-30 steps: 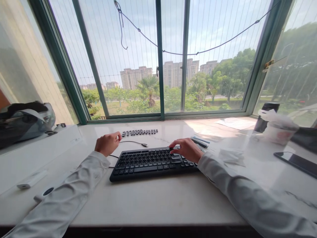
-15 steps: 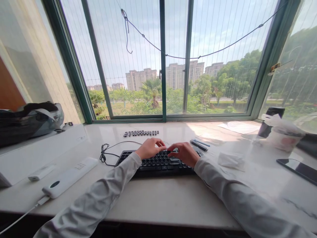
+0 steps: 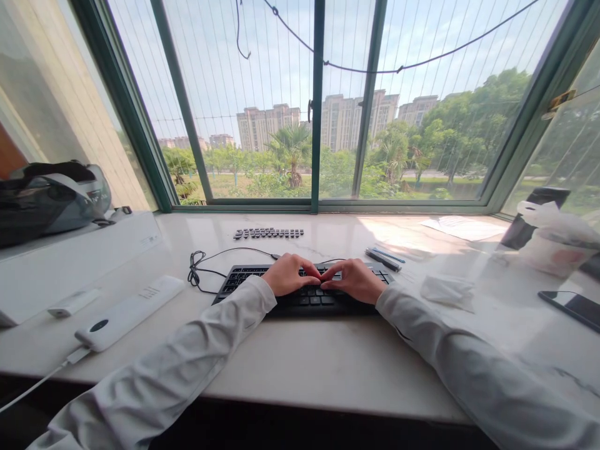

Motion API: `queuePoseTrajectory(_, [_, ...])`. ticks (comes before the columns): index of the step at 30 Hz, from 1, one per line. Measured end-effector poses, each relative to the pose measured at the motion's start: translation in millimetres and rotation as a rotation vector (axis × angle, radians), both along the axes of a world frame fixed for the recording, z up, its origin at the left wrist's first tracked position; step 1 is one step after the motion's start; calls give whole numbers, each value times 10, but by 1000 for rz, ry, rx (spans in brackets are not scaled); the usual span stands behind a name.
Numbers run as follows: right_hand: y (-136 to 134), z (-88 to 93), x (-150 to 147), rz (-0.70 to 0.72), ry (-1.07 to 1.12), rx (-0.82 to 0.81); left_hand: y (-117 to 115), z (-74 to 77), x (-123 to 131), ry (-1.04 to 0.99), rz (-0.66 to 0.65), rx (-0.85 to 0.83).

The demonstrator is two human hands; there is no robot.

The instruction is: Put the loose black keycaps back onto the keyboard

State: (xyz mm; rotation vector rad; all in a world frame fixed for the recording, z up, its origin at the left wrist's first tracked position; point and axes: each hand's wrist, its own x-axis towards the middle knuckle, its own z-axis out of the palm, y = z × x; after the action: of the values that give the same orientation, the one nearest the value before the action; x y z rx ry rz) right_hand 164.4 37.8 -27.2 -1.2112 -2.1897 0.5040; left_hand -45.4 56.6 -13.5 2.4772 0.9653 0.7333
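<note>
A black keyboard [image 3: 240, 281] lies on the pale stone sill in front of me. Both my hands rest on its middle keys, knuckles up and fingers curled down. My left hand [image 3: 289, 275] and my right hand [image 3: 357, 280] meet fingertip to fingertip near the keyboard's top rows. Whether anything sits between the fingertips is hidden. A row of loose black keycaps [image 3: 269, 233] lies farther back toward the window. The keyboard's black cable [image 3: 201, 275] loops off to the left.
A white power strip [image 3: 126, 312] and a small white device [image 3: 72, 302] lie at left, below a dark helmet [image 3: 51, 200]. Pens [image 3: 382, 258], a crumpled tissue [image 3: 447, 292], a phone [image 3: 572, 306], a bagged cup [image 3: 548, 240] and a paper sheet [image 3: 462, 226] sit at right.
My left hand came from the cable side, left of the keyboard, onto the keys beside my right hand. The view tipped down and nearer.
</note>
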Motion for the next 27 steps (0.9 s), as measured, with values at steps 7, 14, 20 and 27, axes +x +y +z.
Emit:
queuePoseTrajectory(7, [-23, 56, 28, 26, -63, 7, 29, -74, -30, 23, 37, 52])
queuePoseTrajectory(14, [-23, 70, 34, 41, -68, -18, 18, -88, -14, 29, 35, 69])
queuePoseTrajectory(20, [-37, 84, 28, 38, -60, -39, 6, -69, -16, 46, 18, 80])
queuePoseTrajectory(27, [-17, 76, 60, 52, -69, 20, -6, -78, -14, 48, -16, 77])
